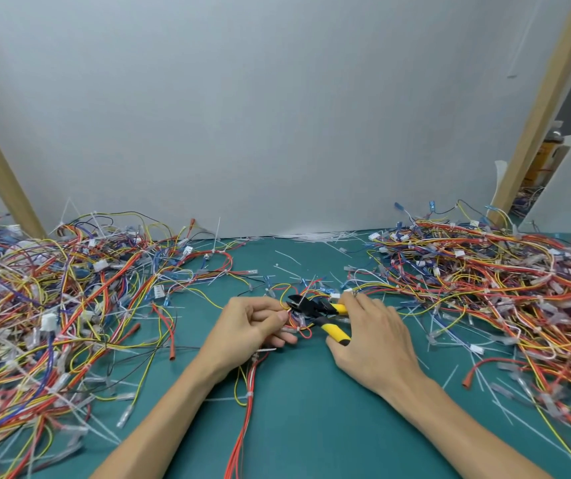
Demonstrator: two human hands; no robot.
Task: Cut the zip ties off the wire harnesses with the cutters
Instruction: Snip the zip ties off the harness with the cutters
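Observation:
My left hand (249,326) pinches a small wire harness (294,323) of red, orange and yellow wires at the middle of the green mat; its wires trail down toward me. My right hand (370,333) grips the yellow-handled cutters (325,314), thumb under the lower handle and fingers over the upper one. The black jaws point left and stand slightly apart right at the wires beside my left thumb. A white zip tie (296,329) sits on the harness just below the jaws.
A big tangle of wire harnesses (52,305) fills the left side and another heap (501,288) the right. Cut white zip ties (318,236) lie scattered along the grey wall and over the green mat (311,426). Wooden posts stand at both sides.

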